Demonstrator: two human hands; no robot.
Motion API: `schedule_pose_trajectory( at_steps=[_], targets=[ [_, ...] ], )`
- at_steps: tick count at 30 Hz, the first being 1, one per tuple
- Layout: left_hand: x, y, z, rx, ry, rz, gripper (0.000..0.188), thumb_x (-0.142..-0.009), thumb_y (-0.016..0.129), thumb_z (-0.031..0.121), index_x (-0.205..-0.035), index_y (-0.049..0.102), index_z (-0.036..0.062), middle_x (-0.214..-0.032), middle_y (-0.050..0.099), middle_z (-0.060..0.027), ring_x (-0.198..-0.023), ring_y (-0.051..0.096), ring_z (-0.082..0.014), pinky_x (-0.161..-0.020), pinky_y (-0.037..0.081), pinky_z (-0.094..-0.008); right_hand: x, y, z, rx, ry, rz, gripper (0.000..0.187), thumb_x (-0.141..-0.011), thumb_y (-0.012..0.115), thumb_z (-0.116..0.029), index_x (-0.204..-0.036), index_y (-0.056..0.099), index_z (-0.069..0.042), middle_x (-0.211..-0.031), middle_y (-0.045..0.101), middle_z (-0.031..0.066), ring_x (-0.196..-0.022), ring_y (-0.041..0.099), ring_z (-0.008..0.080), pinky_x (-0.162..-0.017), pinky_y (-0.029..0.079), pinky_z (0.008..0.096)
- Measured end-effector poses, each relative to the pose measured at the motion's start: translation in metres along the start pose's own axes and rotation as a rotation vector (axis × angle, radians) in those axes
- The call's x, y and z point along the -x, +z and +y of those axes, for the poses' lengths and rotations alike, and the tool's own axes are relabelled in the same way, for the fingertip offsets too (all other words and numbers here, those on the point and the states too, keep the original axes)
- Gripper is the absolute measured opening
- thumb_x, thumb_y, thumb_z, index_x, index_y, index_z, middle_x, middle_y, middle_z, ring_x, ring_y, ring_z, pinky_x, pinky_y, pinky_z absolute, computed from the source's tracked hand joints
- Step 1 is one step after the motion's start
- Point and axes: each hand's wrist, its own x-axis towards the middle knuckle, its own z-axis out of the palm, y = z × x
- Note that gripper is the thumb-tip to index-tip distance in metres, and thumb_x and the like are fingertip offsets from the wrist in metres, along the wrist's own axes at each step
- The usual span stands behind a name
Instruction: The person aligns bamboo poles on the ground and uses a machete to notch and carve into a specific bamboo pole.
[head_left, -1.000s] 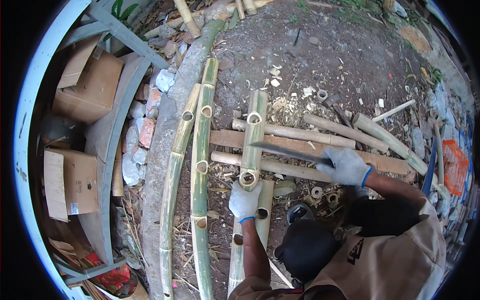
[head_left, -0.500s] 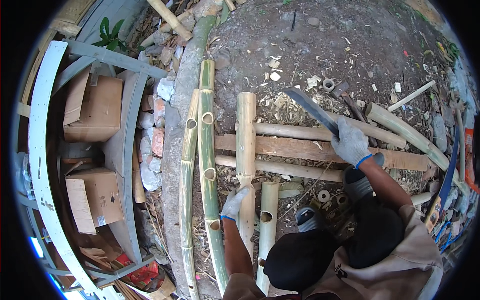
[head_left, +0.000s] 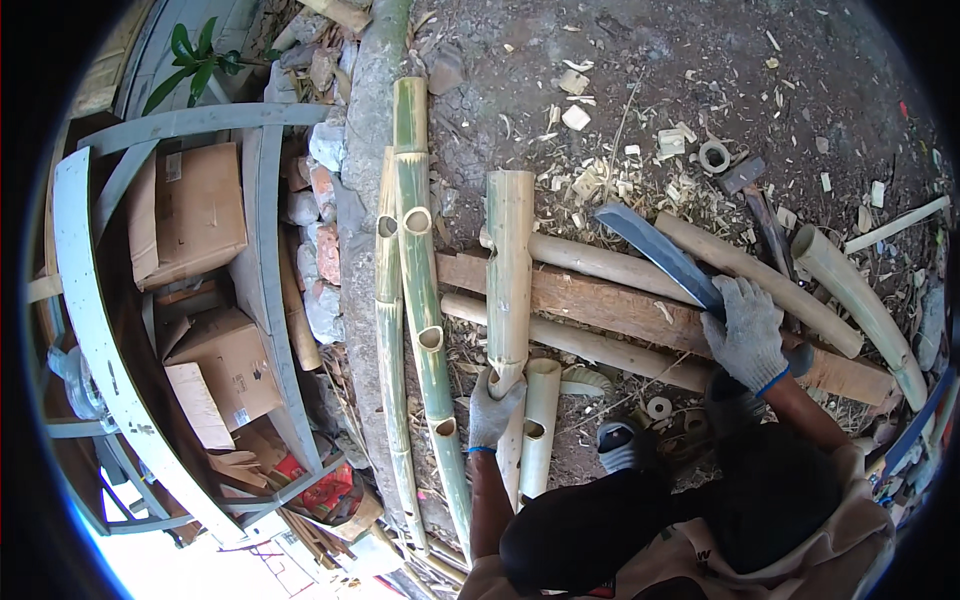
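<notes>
My left hand [head_left: 493, 412], in a pale glove with a blue cuff, is closed around the lower part of a peeled bamboo pole [head_left: 510, 250]. This pole lies lengthwise across a rough wooden plank [head_left: 600, 300] and round poles. My right hand [head_left: 748, 335], gloved alike, is over the handle end of a machete [head_left: 655, 248]. Its fingers look stretched out, with the thumb apart; the handle is mostly hidden beneath the hand. The blade slants up and left above the poles. Beside my left hand is a shorter bamboo piece [head_left: 541, 410] with a hole cut in it.
Two long green bamboo poles [head_left: 418, 270] with cut holes lie at left, next to a concrete edge [head_left: 365, 250]. Farther left, a grey wooden frame [head_left: 268, 220] holds cardboard boxes [head_left: 200, 215]. A hammer [head_left: 745, 178], cut bamboo [head_left: 860, 305] and wood chips lie at right.
My right hand has moved down and its fingers have stretched out from their grip on the machete. My left hand still grips the bamboo pole. The whole view has shifted and turned slightly.
</notes>
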Motion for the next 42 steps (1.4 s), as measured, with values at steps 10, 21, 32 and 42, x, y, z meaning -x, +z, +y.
schedule_pose_trajectory(
  at_steps=[10,21,32,42],
  targets=[
    [-0.01,-0.014,-0.013,0.028,-0.055,-0.108,0.05,-0.094,0.084,0.023,-0.135,0.063,0.0028,-0.119,0.077,-0.0103,-0.107,0.071,-0.0169,-0.093,0.056,-0.035,0.005,0.002,0.018,-0.024,-0.108,0.019,0.05,-0.09,0.074,-0.02,-0.135,0.057,-0.005,-0.121,0.064,0.0203,-0.116,0.06,0.0434,-0.102,0.045,0.0566],
    [-0.007,-0.002,-0.001,-0.008,-0.036,-0.019,0.046,-0.092,0.087,0.025,-0.127,0.066,0.0028,-0.114,0.077,-0.0104,-0.103,0.071,-0.0167,-0.09,0.057,-0.0359,0.002,-0.003,0.012,-0.099,-0.101,0.008,0.048,-0.087,0.078,-0.02,-0.128,0.059,-0.004,-0.115,0.065,0.0176,-0.111,0.062,0.0398,-0.101,0.045,0.0541],
    [0.003,0.009,0.009,-0.035,-0.051,0.058,0.048,-0.089,0.09,0.025,-0.123,0.065,0.0029,-0.11,0.077,-0.0102,-0.1,0.07,-0.0156,-0.088,0.057,-0.0354,0.002,-0.005,0.013,-0.124,-0.054,-0.084,0.042,-0.093,0.074,-0.024,-0.128,0.06,-0.006,-0.115,0.066,0.0192,-0.113,0.061,0.0436,-0.102,0.044,0.0565],
    [0.003,0.008,0.014,-0.065,-0.065,0.06,0.048,-0.09,0.089,0.024,-0.125,0.065,0.0022,-0.112,0.077,-0.011,-0.102,0.07,-0.0155,-0.089,0.057,-0.0348,-0.013,-0.03,0.01,-0.08,-0.096,-0.194,0.036,-0.094,0.074,-0.023,-0.124,0.062,-0.006,-0.109,0.069,0.0172,-0.103,0.066,0.0411,-0.092,0.05,0.0548]
  ],
)
